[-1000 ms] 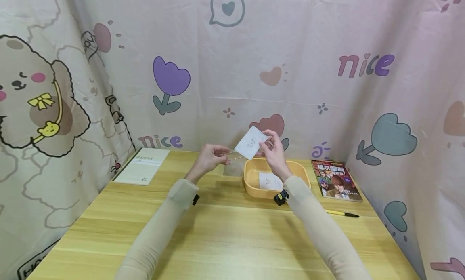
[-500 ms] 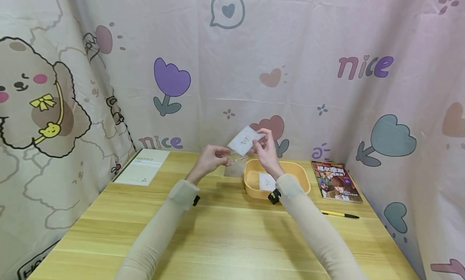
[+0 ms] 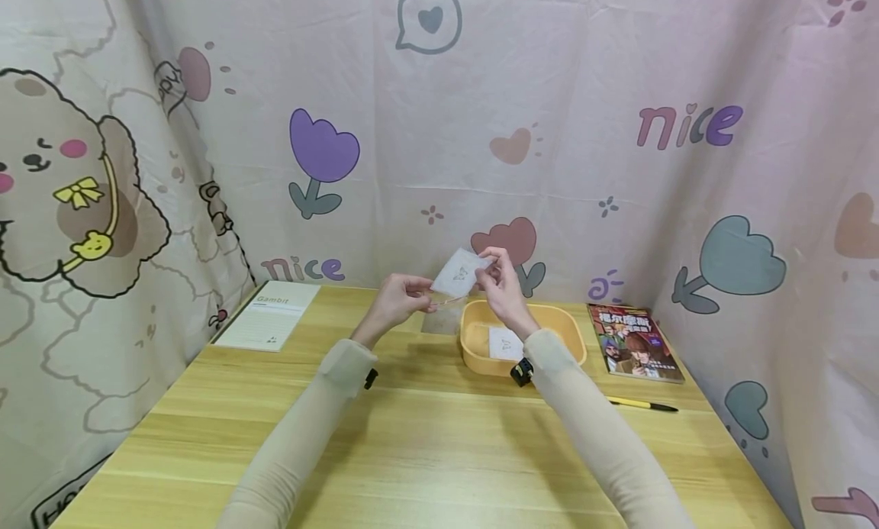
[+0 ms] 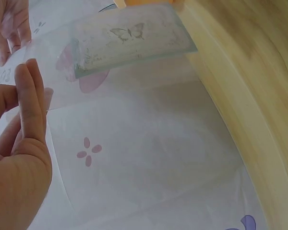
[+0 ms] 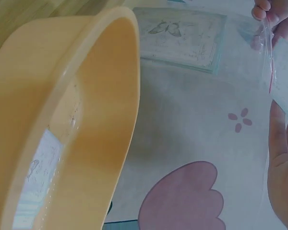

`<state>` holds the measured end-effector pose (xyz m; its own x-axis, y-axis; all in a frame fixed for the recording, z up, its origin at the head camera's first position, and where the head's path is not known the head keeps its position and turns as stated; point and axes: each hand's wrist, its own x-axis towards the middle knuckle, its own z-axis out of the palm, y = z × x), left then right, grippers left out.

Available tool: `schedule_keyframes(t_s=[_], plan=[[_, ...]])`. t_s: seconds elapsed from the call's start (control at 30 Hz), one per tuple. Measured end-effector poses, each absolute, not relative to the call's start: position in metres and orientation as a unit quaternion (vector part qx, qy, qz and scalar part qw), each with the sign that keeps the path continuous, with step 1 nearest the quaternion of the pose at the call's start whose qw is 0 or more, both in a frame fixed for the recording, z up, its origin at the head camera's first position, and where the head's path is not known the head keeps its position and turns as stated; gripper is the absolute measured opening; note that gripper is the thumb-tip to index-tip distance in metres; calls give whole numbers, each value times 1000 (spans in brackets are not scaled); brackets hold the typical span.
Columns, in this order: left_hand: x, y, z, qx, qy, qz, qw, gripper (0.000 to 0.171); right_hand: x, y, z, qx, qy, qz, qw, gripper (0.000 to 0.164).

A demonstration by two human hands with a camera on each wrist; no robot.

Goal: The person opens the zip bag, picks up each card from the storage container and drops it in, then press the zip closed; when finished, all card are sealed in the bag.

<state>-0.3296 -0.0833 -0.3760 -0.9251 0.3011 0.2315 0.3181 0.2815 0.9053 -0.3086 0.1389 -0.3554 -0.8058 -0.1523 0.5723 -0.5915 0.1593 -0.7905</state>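
Observation:
My left hand (image 3: 401, 298) pinches the open mouth of a clear zip bag (image 5: 242, 57), whose red seal line shows in the right wrist view. Low in the bag is a butterfly-printed sheet (image 4: 129, 36) with a pale green border. To the right, my right hand (image 3: 504, 288) grips a white printed paper (image 3: 458, 273) between thumb and fingers. Its lower edge overlaps the bag's mouth in the head view. Below my right hand stands a yellow plastic basin (image 3: 474, 361), and another white printed paper (image 3: 504, 344) lies inside.
At the table's back left lies a Gambit notepad (image 3: 271, 315). A colourful comic book (image 3: 635, 342) is on the right, with a yellow-and-black pen (image 3: 642, 404) in front of it. A printed curtain (image 3: 412, 132) hangs right behind the table (image 3: 426, 468).
My right hand has moved left and slightly down, bringing the paper from above the basin to the bag's mouth. The left hand has stayed in place with the bag.

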Motion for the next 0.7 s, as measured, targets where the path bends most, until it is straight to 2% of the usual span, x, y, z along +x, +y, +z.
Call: schedule_keyframes(t_s=[0.27, 0.43, 0.7], plan=[[-329, -83, -375, -193, -809, -555, 9, 35, -303, 134, -354, 284, -759, 551, 198, 28], [-330, -84, -375, -198, -810, -553, 17, 36, -319, 136, -369, 263, -774, 539, 204, 29], [-329, -84, -376, -202, -805, -558, 12, 33, -327, 136, -380, 241, -789, 524, 213, 16]])
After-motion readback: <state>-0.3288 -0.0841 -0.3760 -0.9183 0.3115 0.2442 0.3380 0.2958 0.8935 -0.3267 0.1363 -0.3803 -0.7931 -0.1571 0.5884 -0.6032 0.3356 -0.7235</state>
